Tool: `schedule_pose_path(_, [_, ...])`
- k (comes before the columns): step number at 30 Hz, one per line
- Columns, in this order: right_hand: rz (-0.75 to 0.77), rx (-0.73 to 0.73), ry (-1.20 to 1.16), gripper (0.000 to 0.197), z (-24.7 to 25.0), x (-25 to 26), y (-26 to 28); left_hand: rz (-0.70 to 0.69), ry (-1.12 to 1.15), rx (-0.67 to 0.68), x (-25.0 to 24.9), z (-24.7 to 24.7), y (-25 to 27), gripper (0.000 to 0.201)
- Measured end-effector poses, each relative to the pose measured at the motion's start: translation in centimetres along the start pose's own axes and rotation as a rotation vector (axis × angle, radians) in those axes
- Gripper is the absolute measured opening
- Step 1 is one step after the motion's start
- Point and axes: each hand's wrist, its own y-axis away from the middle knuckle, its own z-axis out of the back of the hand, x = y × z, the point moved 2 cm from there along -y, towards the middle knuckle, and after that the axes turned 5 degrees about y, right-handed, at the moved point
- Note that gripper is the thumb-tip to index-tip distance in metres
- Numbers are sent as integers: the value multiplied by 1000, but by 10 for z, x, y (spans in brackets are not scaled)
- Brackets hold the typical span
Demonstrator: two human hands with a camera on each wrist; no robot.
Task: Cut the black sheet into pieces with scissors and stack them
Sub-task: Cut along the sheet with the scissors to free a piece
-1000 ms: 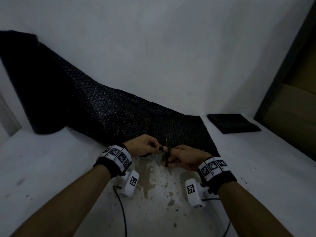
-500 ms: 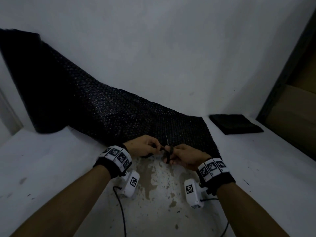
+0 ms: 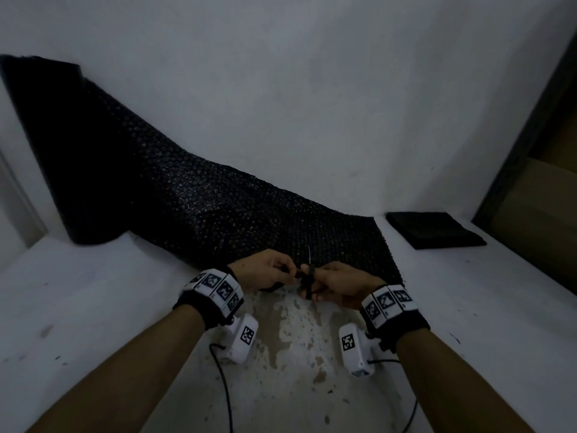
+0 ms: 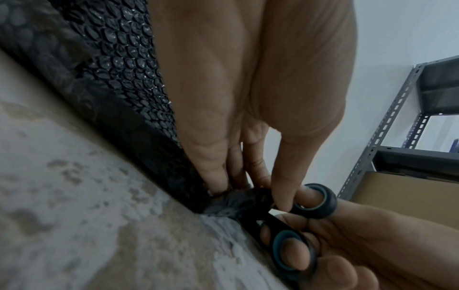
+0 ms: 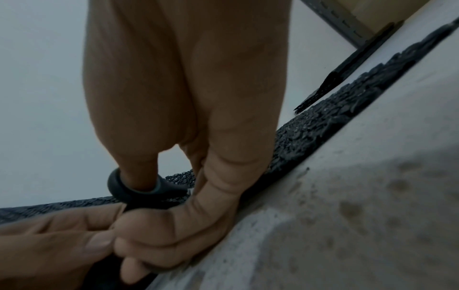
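A black bubble sheet (image 3: 249, 220) unrolls from a roll (image 3: 56, 145) at the back left and lies flat towards me. At its near edge my left hand (image 3: 288, 271) pinches the sheet's edge (image 4: 223, 194) between thumb and fingers. Right beside it, my right hand (image 3: 312, 285) holds black scissors (image 3: 307, 278), thumb in one loop (image 5: 129, 194) and fingers in the other (image 4: 290, 251). The thin blade points away from me over the sheet. Whether the blades are apart is hidden by the hands. A stack of black pieces (image 3: 434, 229) lies at the back right.
The white table (image 3: 93, 307) has worn, stained patches near me. A white wall stands close behind the sheet. A dark metal shelf with a cardboard box (image 3: 546, 214) stands at the right. Cables run from both wrist cameras towards me.
Both hands stay together at the sheet's near edge. The right hand with the scissors has crept slightly forward towards the sheet.
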Motion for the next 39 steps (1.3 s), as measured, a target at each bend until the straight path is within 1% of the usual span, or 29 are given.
schedule_pose_path(4, [4, 1, -2, 40, 3, -3, -4, 5, 28, 7, 1, -1, 0, 9])
schedule_pose_path(8, [55, -25, 24, 46, 6, -10, -9, 18, 51, 16, 3, 0, 0, 10])
schedule_pose_path(12, [45, -15, 51, 52, 8, -8, -10, 25, 68, 18, 2, 0, 0, 12])
schedule_pose_path(19, [16, 32, 75, 44, 10, -3, -14, 29, 62, 28, 0, 0, -1, 11])
schedule_pose_path(22, [15, 31, 99, 44, 12, -1, -15, 31, 53, 31, -1, 0, 0, 11])
schedule_pose_path(24, [14, 20, 116, 48, 14, -3, -18, 33, 55, 29, -2, 0, 1, 12])
schedule_pose_path(27, [-12, 22, 179, 66, 18, -3, -22, 42, 71, 37, -3, 0, 1, 12])
schedule_pose_path(28, [-29, 27, 207, 67, 19, -3, -23, 48, 69, 37, -3, 0, 1, 11])
schedule_pose_path(31, [-56, 15, 233, 59, 24, -2, -28, 58, 70, 32, -1, 0, -1, 10])
schedule_pose_path(34, [-78, 15, 260, 66, 26, -2, -31, 55, 91, 41, -1, 0, 0, 10])
schedule_pose_path(39, [-63, -5, 220, 59, 25, 0, -33, 48, 103, 64, 3, 3, -1, 11])
